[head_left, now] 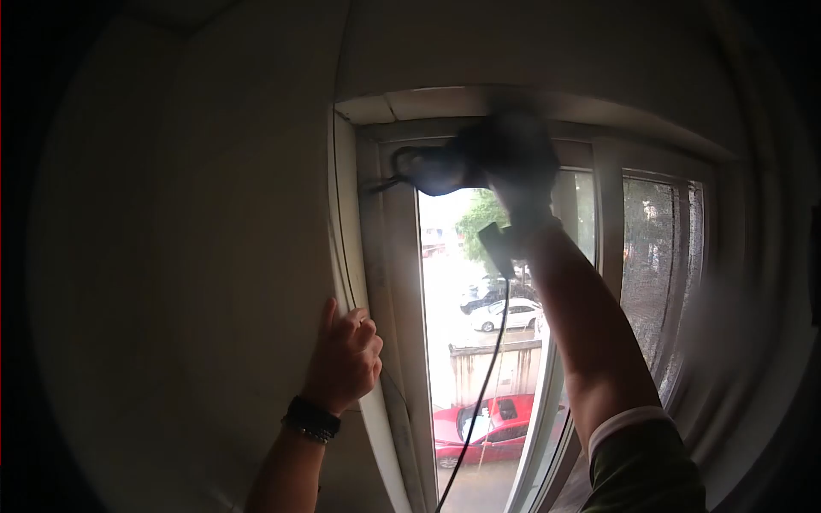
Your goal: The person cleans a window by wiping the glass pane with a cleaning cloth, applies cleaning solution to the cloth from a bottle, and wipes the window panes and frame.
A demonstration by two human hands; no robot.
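My left hand (345,355) is at the pale trim (368,419) on the window's left side, one digit pointing up and the other fingers curled. A thin dark cable (344,231) runs down the trim into those fingers, which are closed on it. Higher up, my right hand (523,171) is dark and blurred near the top of the window frame. It grips a dark, gun-shaped corded tool that looks like a hot glue gun (440,171), its front end and wire loop pointing left. From the handle's lower end a black cord (489,376) hangs down across the window.
The window frame (398,256) stands ahead, with another glazed panel (654,265) to the right. A plain wall (188,256) fills the left. Outside, below, are a red car (505,427), a white car (506,315) and a low wall (496,368).
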